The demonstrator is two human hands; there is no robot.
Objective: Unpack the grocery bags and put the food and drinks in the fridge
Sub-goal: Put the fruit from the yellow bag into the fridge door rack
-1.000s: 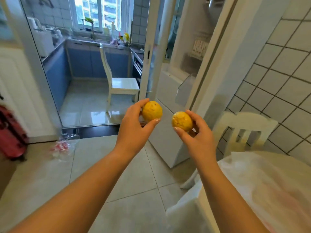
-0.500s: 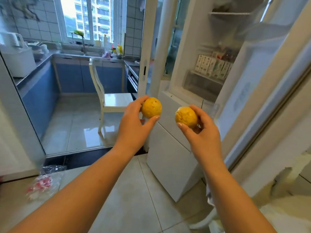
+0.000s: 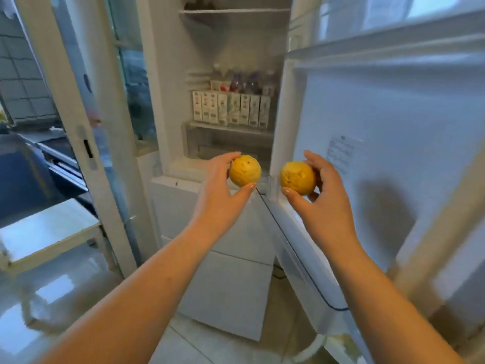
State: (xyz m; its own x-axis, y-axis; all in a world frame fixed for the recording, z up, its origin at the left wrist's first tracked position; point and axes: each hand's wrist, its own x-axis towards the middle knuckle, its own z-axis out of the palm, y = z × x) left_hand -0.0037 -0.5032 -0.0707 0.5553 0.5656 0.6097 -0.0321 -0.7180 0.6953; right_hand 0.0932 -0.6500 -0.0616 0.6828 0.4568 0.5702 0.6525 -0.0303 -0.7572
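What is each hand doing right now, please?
Left hand: holds a yellow fruit.
Right hand: holds a second yellow fruit.

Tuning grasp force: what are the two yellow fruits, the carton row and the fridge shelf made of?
Yellow fruits: natural rind, matte, dimpled and wrinkled. Carton row: likely printed paperboard, flat faces and square edges. Fridge shelf: probably clear glass or plastic; too blurred to say.

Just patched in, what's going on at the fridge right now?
A person stands at the open fridge with a yellow fruit in each hand. The left hand pinches one fruit, the right hand the other fruit, both held just in front of the compartment. Neither is on a shelf yet. Inside, a row of cartons stands with bottles behind it.
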